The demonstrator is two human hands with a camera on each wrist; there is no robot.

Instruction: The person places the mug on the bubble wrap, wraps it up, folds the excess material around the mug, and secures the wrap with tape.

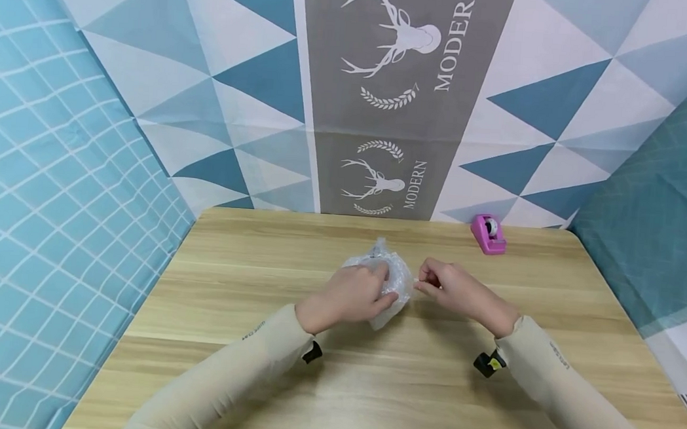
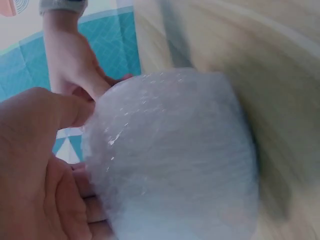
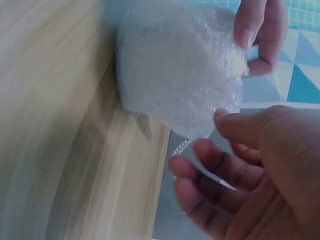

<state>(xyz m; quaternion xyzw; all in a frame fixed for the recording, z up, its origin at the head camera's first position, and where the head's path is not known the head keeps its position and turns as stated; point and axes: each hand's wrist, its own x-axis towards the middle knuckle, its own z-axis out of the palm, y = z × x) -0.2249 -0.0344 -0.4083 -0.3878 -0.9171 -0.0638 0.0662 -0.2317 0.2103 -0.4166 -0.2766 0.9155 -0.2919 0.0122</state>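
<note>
A bundle wrapped in clear bubble wrap (image 1: 398, 270) sits over the middle of the table; what it contains is hidden. From the near left, my left hand (image 1: 353, 294) grips its top, thumb toward the near side and fingers bent over the wrap. The left wrist view shows the bundle's rounded side (image 2: 175, 150) close up beside the left palm. At the bundle's right edge my right hand (image 1: 454, 287) has curled fingers, and a small pale strip (image 1: 416, 280) shows at its fingertips. In the right wrist view the right thumb (image 3: 240, 125) overlaps the wrap's edge.
A pink tape dispenser (image 1: 488, 234) with a white roll stands near the table's back right edge. Patterned cloth (image 1: 385, 112) hangs behind the wooden table (image 1: 259, 235). Blue checked cloth (image 1: 44, 189) hangs along the left side.
</note>
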